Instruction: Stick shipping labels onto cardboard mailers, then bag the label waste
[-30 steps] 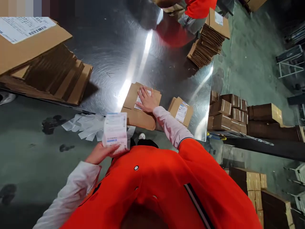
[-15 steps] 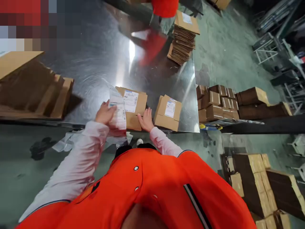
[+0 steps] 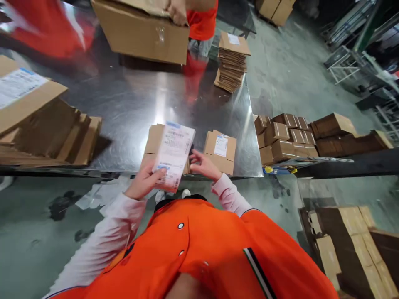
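A stack of printed shipping labels is tilted above the metal table's front edge, gripped by my left hand with the thumb on top. Beneath it, a flat cardboard box is partly covered. Close by the stack's right edge is my right hand, its fingers apart and slightly bent, holding nothing that I can see. Just beyond that hand, another flat cardboard box lies on the table, bearing a white label.
Folded cardboard stacks stand at the table's left and far right corner. Across the metal table, another person's hand rests on a large carton. Small brown boxes sit right of the table.
My left hand has raised the label stack and swung it right over the box. My right hand has moved off the box, slightly right. A large carton has appeared across the table.
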{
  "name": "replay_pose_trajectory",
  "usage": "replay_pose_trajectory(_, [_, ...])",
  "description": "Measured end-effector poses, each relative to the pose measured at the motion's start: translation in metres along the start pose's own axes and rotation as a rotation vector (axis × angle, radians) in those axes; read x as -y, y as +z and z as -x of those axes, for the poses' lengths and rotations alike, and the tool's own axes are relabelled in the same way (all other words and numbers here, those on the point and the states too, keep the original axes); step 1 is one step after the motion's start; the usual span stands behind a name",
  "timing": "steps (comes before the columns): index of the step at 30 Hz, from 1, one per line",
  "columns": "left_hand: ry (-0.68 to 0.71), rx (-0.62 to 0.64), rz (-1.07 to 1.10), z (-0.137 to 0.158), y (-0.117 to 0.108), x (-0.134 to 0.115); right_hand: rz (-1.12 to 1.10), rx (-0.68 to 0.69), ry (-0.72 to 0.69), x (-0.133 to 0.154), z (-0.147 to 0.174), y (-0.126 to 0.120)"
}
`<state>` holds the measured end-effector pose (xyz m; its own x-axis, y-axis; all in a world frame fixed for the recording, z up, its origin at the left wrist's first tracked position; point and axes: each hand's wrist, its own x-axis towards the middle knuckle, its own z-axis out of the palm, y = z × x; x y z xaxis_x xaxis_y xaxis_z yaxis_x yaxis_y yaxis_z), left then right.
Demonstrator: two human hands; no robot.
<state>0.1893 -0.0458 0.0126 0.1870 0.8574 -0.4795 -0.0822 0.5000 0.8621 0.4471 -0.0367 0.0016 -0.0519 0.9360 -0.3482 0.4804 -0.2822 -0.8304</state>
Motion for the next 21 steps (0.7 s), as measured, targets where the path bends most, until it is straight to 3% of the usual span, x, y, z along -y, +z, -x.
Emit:
replay_pose_trajectory(3, [-0.045, 0.066, -0.027, 0.006, 0.003, 0.007, -0.283, 0.072, -0.071, 0.014, 0.006, 0.064])
replay_pose_trajectory(5, [0.008, -0.045, 0.04, 0.006, 0.001, 0.01, -0.238, 0.117, -0.042, 0.02, 0.011, 0.083])
replay_pose_trajectory(8, [0.043, -0.227, 0.1, 0.004, -0.001, 0.013, -0.099, 0.201, -0.047, 0.03, 0.012, 0.079])
replay_pose_trajectory(11, [0.007, -0.242, 0.067, 0.005, 0.004, 0.02, -0.011, 0.068, -0.173, 0.045, 0.005, 0.06])
replay_pose_trajectory(13, [0.005, -0.27, 0.056, 0.005, 0.012, 0.027, 0.075, 0.06, -0.241, 0.053, 0.0, 0.052])
replay_pose_trajectory(17, [0.047, -0.434, 0.041, -0.003, 0.026, 0.039, 0.12, 0.09, -0.154, 0.05, -0.01, 0.052])
replay_pose_trajectory(19, [0.017, -0.422, 0.059, -0.011, 0.026, 0.044, 0.123, 0.103, -0.094, 0.044, -0.023, 0.053])
replay_pose_trajectory(21, [-0.073, -0.277, 0.104, -0.018, 0.021, 0.046, 0.187, 0.114, -0.104, 0.041, -0.047, 0.053])
